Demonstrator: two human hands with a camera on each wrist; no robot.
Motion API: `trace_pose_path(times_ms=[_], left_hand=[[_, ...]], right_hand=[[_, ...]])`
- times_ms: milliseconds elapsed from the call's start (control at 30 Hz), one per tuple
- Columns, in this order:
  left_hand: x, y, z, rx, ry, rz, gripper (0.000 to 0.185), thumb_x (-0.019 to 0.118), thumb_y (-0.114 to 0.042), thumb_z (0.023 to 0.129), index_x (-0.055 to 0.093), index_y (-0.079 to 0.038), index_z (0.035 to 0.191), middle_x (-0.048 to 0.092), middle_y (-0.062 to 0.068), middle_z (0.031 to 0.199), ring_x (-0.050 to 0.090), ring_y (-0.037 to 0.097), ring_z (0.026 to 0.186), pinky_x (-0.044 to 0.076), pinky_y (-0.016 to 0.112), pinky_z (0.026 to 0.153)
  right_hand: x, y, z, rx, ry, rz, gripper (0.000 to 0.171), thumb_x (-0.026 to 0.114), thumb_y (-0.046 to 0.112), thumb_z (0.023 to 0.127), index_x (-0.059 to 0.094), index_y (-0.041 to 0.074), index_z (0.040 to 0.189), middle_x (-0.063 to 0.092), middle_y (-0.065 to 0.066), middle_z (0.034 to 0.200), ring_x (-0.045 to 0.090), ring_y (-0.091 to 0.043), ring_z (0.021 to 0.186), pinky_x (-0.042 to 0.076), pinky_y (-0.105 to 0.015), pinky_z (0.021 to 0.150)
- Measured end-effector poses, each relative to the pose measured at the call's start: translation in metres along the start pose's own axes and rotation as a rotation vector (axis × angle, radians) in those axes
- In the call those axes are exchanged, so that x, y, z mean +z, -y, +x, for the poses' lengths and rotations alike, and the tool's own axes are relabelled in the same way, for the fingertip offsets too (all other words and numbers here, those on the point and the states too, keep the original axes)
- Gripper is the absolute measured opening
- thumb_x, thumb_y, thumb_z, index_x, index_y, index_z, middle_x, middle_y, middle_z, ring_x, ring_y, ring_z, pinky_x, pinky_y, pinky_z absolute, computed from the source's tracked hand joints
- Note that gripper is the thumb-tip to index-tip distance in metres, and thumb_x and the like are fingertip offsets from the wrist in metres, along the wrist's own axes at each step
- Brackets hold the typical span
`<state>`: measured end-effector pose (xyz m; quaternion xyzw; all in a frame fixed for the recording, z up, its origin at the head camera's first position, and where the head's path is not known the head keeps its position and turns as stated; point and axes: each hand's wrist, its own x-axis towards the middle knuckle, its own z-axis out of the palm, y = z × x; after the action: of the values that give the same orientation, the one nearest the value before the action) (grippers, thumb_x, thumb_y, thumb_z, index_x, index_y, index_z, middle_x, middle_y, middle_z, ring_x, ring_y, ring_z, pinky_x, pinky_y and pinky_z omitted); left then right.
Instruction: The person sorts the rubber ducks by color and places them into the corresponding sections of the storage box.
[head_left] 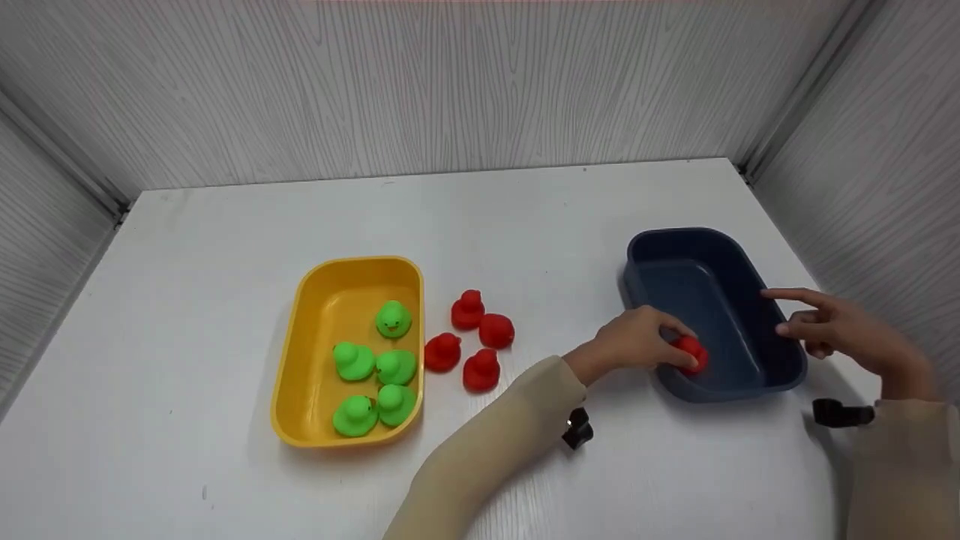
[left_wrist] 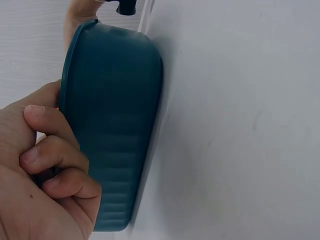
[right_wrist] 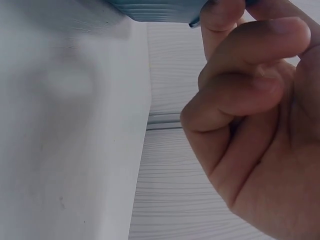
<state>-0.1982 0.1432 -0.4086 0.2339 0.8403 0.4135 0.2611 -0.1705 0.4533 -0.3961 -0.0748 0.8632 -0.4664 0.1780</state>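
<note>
In the head view my left hand (head_left: 634, 337) reaches over the near left rim of a dark blue bin (head_left: 709, 395) and pinches a red toy duck (head_left: 690, 355) between thumb and fingers. The duck overlaps the bin's inside. The left wrist view has the bin's outer wall (left_wrist: 112, 95) beside the hand's curled outer fingers; the duck is mostly hidden there. My right hand (head_left: 847, 334) is at the bin's right rim, its index finger stretched out and its tip right at the rim, thumb tip close by. Its other fingers curl loosely in the right wrist view.
A yellow bin (head_left: 281, 375) stands to the left with several green toy ducks (head_left: 394, 367) in it. Several red toy ducks (head_left: 481, 370) lie on the white table (head_left: 555, 225) just right of it. Grained panels (head_left: 450, 82) enclose the table at the back and sides.
</note>
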Motion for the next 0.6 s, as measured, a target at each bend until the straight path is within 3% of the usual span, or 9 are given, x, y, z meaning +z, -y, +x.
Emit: trace_pose_path(times_ms=[300, 533, 600], left_hand=[[0.003, 0.0009, 0.0032, -0.057, -0.016, -0.016, 0.031, 0.08, -0.033, 0.078, 0.072, -0.037, 0.107, 0.062, -0.014, 0.084, 0.057, 0.007, 0.059, 0.044, 0.02, 0.055], [0.0038, 0.003, 0.0013, -0.055, 0.003, -0.091, 0.03, 0.077, -0.024, 0.081, 0.072, -0.032, 0.11, 0.061, -0.011, 0.086, 0.053, 0.007, 0.058, 0.045, 0.018, 0.056], [0.0035, 0.0035, 0.0008, -0.05, 0.013, -0.106, 0.031, 0.077, -0.024, 0.082, 0.072, -0.032, 0.111, 0.06, -0.009, 0.078, 0.05, 0.007, 0.055, 0.043, 0.017, 0.054]], right_hand=[[0.0015, 0.0009, 0.0032, -0.01, -0.005, -0.012, 0.046, 0.055, 0.011, 0.098, 0.043, 0.019, 0.141, 0.031, 0.004, 0.063, 0.028, -0.019, 0.051, 0.029, -0.04, 0.051], [0.0021, 0.0017, 0.0042, 0.001, 0.003, -0.012, 0.045, 0.055, 0.012, 0.098, 0.043, 0.019, 0.141, 0.029, 0.002, 0.063, 0.026, -0.019, 0.053, 0.028, -0.038, 0.052], [0.0022, 0.0019, 0.004, 0.0, 0.003, -0.014, 0.046, 0.055, 0.012, 0.098, 0.042, 0.019, 0.141, 0.028, 0.002, 0.064, 0.026, -0.019, 0.053, 0.028, -0.038, 0.053]])
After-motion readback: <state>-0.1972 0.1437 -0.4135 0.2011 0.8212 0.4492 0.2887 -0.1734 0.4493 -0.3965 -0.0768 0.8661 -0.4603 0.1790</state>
